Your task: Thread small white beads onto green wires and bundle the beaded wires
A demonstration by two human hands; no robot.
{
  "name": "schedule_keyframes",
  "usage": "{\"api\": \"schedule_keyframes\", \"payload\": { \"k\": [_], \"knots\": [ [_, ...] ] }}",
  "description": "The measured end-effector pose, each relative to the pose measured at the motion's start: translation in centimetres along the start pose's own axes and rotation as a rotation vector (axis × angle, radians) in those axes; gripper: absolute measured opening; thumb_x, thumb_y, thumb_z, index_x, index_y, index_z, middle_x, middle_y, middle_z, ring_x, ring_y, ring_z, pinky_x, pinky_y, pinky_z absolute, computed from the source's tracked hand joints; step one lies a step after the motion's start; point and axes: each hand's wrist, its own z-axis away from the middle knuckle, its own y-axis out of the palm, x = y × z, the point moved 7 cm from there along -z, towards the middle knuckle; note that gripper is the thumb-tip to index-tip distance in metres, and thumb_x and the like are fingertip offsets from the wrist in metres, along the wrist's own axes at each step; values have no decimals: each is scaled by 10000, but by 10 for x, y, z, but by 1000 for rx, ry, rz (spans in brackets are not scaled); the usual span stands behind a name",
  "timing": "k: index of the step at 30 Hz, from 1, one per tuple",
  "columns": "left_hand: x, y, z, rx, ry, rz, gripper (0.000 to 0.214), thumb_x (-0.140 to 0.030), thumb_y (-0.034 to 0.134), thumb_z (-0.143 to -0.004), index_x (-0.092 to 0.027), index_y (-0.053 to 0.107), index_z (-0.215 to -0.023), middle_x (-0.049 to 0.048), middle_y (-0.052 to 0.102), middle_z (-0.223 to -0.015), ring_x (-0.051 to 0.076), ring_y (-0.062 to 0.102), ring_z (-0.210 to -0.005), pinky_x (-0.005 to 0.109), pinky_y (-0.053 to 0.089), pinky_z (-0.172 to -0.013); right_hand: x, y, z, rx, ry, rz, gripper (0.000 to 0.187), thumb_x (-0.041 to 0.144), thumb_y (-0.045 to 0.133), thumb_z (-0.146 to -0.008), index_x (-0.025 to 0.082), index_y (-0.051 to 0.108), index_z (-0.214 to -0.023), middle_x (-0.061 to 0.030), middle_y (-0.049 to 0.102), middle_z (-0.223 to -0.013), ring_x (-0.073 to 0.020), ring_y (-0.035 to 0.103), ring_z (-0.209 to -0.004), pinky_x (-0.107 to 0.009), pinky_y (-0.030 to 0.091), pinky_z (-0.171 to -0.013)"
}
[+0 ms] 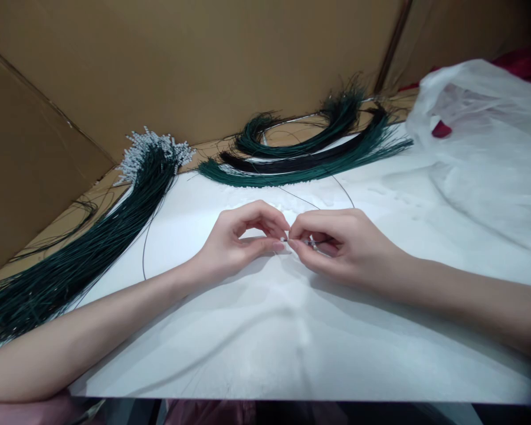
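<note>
Over the middle of the white tabletop (248,330), my two hands meet fingertip to fingertip. Thumb and forefinger of my left hand (241,236) pinch a tiny white bead (284,239). My right hand (345,239) is closed on a thin dark wire (346,192), whose loop rises behind the knuckles. Small white bits on this wire show between the right fingers, though their exact shape is too small to tell. Just behind the hands lie loose white beads (272,206), partly covered by the fingers.
At left lies a thick bundle of dark green wires (115,230) with white beaded ends (146,156). More curved green and black wire bundles (301,168) rest at the back. A translucent plastic bag (482,136) covers the right side. Cardboard walls (212,59) enclose the table.
</note>
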Motion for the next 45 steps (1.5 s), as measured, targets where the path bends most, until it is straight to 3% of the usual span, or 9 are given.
{"api": "schedule_keyframes", "payload": {
  "k": [17,24,32,40,45],
  "knots": [
    [-4,2,0,-28,53,-74,230,-116,770,-786,-175,653,-976,27,674,-902,130,657,-802,247,572,-768,0,2,1,9,3,11,148,61,548,-816,181,593,-743,35,524,-654,-78,383,-540,-231,299,-525],
    [0,4,0,-22,-6,-155,205,-133,743,-812,-172,629,-978,31,670,-879,138,649,-790,256,564,-742,-2,4,2,4,23,-4,152,54,546,-804,174,579,-717,41,517,-647,-74,382,-546,-224,305,-538],
    [-5,5,1,-34,62,-143,247,-174,779,-793,-178,635,-994,31,682,-888,142,658,-794,261,575,-756,-1,3,3,-19,20,26,142,65,537,-819,174,583,-739,35,528,-658,-76,383,-546,-228,308,-539],
    [-2,4,0,-23,43,-157,287,-237,792,-788,-183,633,-1021,33,666,-886,148,648,-789,279,565,-760,-5,-1,3,-64,132,-5,116,117,564,-815,182,565,-719,41,481,-592,-82,377,-522,-232,287,-502],
    [-1,6,-1,0,36,-146,266,-176,766,-803,-177,625,-1029,31,664,-884,134,639,-781,264,558,-761,-5,-1,4,-60,126,-27,112,90,559,-800,171,555,-723,50,458,-583,-74,367,-513,-223,289,-490]
  ]
}}
